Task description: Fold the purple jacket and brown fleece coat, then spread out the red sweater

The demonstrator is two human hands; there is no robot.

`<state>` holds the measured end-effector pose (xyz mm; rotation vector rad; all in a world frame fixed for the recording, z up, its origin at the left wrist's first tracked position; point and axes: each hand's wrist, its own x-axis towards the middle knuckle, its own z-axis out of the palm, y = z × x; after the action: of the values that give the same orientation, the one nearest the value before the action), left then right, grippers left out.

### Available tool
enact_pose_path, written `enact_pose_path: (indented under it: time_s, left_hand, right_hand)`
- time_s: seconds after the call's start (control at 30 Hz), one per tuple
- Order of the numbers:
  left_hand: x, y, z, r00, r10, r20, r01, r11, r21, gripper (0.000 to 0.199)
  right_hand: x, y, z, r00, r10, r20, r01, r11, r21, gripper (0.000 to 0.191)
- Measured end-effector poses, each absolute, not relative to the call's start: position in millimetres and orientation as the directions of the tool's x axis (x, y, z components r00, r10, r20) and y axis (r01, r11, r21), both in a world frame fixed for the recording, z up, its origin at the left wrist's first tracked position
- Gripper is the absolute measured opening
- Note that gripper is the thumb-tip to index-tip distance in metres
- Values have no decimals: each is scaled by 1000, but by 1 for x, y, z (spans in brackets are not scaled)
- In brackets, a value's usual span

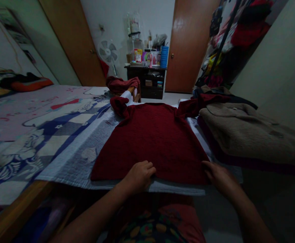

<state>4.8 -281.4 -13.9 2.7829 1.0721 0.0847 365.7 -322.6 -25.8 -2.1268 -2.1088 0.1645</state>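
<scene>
A dark red long-sleeved garment [152, 138] lies spread out on a light blue quilted cloth [79, 165], its hem towards me and its sleeves bunched at the far corners. My left hand [142, 173] is closed at the middle of the hem, fingers curled on the fabric. At the right corner of the hem, my right hand [218, 175] pinches the edge of the garment between thumb and fingers.
A folded grey-brown coat [243, 128] lies on a pile of clothes at the right. To the left is a bed with a patterned blanket [61, 118]. A reddish cloth [122, 84] hangs over a wooden chair beyond the garment. Further back stand a fan [108, 52] and a dark cabinet [144, 72].
</scene>
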Motion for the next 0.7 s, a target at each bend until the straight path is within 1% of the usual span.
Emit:
enact_pose_path:
  time_s: [0.07,0.1,0.13,0.2,0.3,0.4,0.47,0.5,0.53,0.57,0.63,0.7]
  left_hand:
    - [5,-281,-16,742,670,-21,660,-725,196,20]
    - [5,-280,-16,743,669,-24,657,-723,214,21]
    - [5,-280,-17,744,667,-25,653,-720,233,23]
    - [4,-279,-17,746,666,-26,648,-715,263,25]
    - [2,-280,-17,740,672,-21,646,-702,299,23]
    - [-3,-277,-16,744,668,-24,619,-675,403,28]
    - [-5,-271,-13,765,642,-53,575,-644,505,26]
    - [-6,-266,-12,762,645,-57,569,-625,535,22]
    - [-6,-262,-12,740,671,-46,585,-609,535,19]
    - [-4,-257,-14,698,716,-16,623,-595,507,20]
    - [-1,-248,-21,579,809,99,723,-566,397,26]
    - [3,-243,-34,503,845,184,795,-536,286,31]
  right_hand:
    - [352,-318,-16,-15,994,108,999,19,-35,33]
    - [343,-314,-11,-39,985,168,999,38,9,31]
    - [332,-309,-7,-63,973,223,998,60,16,31]
    - [305,-296,-2,-148,949,279,985,168,-47,31]
    - [260,-273,-5,-352,903,248,889,405,-212,34]
    - [220,-251,-17,-458,870,182,806,493,-327,40]
    - [202,-241,-26,-508,849,146,774,524,-354,43]
    - [196,-238,-31,-522,843,128,768,530,-360,44]
    - [192,-236,-35,-529,841,113,767,530,-362,45]
    - [190,-235,-39,-530,842,99,769,526,-362,46]
    - [187,-236,-46,-522,849,76,780,512,-361,48]
    - [188,-238,-51,-516,855,62,790,502,-351,52]
